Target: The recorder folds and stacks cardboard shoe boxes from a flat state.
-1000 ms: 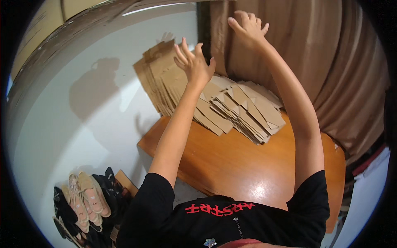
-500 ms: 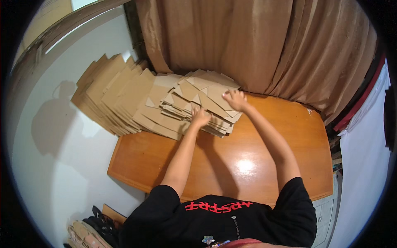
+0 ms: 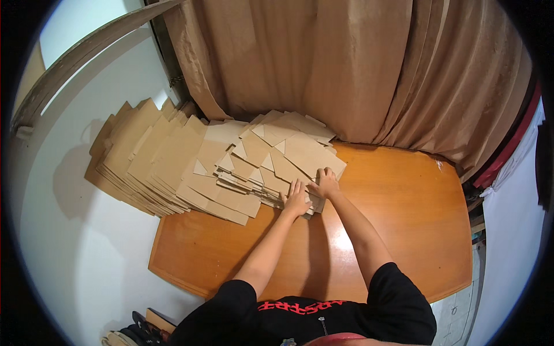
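Cardboard blanks (image 3: 306, 153) are laid flat in uneven, overlapping stacks toward the back-left corner of the wooden table (image 3: 404, 213), none seen folded up. Their near end is touched by the left hand (image 3: 296, 202), fingers partly spread, and right hand (image 3: 328, 184), fingers bent; any grip cannot be told.

Seeing a brown curtain (image 3: 352, 69) hanging in long folds across the back; finding a pale wall (image 3: 115, 254) rising on the left, with a brownish beam (image 3: 81, 56) crossing above it; noticing dark and beige shoes (image 3: 138, 333) crowding the lower left edge, partly cut off; catching a glossy orange-brown wooden surface (image 3: 404, 225) reflecting a bright glare, and a white cloth (image 3: 513, 213) draping down the far right beside a dark red strip (image 3: 511, 145)
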Available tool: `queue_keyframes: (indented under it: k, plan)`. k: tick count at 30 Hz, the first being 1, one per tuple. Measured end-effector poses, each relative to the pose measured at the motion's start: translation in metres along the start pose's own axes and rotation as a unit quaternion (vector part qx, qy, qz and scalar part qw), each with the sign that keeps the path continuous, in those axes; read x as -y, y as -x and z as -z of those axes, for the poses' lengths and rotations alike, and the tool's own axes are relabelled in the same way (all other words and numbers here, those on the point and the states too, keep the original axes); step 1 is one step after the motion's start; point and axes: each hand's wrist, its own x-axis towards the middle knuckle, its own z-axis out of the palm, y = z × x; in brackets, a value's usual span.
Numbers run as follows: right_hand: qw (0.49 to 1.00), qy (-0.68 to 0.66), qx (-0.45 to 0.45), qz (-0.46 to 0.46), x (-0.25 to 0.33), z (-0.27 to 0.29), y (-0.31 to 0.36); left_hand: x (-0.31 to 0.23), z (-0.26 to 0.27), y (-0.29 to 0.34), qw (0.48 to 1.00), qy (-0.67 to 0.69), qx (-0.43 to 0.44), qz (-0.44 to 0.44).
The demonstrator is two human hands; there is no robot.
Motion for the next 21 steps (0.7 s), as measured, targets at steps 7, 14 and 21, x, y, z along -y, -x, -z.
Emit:
queue_keyframes:
  k: [7, 14, 21]
  plan:
    - [0.985, 0.167, -0.035, 0.003, 0.014, -0.006, -0.005, 0.014, -0.012, 0.007, 0.998, -0.058, -0.02, -0.002]
    - [0.993, 0.097, -0.043, 0.046, -0.019, -0.02, -0.029, 0.013, -0.014, 0.007, 0.998, -0.054, -0.014, -0.009]
    - [0.993, 0.003, -0.112, 0.046, 0.003, 0.041, 0.025, 0.008, -0.003, 0.009, 0.998, 0.054, -0.026, 0.007]
